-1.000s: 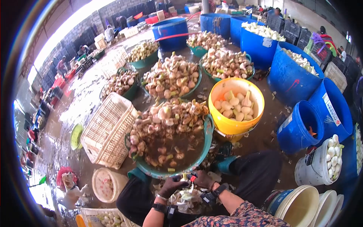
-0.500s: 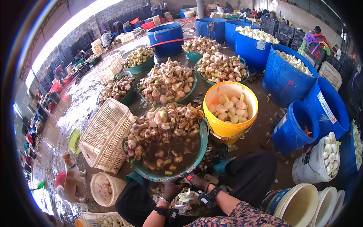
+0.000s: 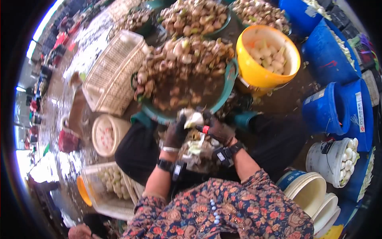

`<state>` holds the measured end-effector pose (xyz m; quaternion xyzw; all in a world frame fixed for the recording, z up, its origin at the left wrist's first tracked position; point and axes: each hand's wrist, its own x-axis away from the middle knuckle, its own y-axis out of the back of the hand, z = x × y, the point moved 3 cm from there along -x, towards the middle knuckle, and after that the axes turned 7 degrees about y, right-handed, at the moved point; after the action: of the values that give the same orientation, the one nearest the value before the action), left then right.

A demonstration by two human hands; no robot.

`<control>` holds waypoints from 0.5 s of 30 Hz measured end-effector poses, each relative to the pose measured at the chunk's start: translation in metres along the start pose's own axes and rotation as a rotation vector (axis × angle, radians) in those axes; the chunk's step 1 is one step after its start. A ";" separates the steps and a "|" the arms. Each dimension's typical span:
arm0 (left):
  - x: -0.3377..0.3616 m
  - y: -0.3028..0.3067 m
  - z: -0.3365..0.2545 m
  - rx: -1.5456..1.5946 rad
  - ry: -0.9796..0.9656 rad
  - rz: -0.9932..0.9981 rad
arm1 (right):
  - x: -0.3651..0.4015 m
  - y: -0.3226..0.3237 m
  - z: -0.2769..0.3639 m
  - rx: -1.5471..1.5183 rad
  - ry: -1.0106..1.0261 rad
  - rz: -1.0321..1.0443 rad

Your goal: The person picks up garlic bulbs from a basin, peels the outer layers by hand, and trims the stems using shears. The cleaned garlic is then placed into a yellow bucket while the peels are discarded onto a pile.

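Note:
My left hand (image 3: pixel 175 133), in a dark glove, is closed around a pale, partly peeled garlic bulb (image 3: pixel 194 119). Close on its right, my gloved right hand (image 3: pixel 219 130) is closed on a small tool with a red part (image 3: pixel 205 129); its tip is hidden. Both hands are at the near rim of a green tub (image 3: pixel 230 81). Unpeeled garlic (image 3: pixel 187 51) is heaped at the tub's back, over muddy brown water. Between my knees, below the hands, lie peelings (image 3: pixel 195 149).
A yellow bucket (image 3: pixel 254 75) of peeled bulbs stands right of the tub. On the left are a plastic crate (image 3: pixel 115 71) and a cream bucket (image 3: pixel 107 133). Blue barrels (image 3: pixel 326 55), a white bucket (image 3: pixel 324 163) of bulbs and cream buckets (image 3: pixel 308 191) line the right.
The view has tilted down towards my lap. My hands have come up from the peelings, and a pale garlic bulb now shows in my left hand.

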<state>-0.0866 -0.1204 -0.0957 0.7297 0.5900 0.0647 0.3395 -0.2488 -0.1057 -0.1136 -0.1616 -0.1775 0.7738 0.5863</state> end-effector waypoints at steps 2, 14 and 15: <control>-0.005 -0.005 0.015 0.652 0.689 0.112 | 0.003 0.002 0.009 1.156 0.361 -0.085; 0.000 -0.012 0.025 1.057 0.794 -0.062 | -0.005 0.019 -0.042 -0.037 0.000 -0.487; 0.002 -0.008 0.023 0.963 0.673 0.092 | 0.000 0.014 -0.021 -0.230 -0.164 -0.587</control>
<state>-0.0813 -0.1271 -0.1184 0.7659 0.5959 0.0323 -0.2394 -0.2510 -0.1070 -0.1391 -0.1058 -0.3493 0.5572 0.7459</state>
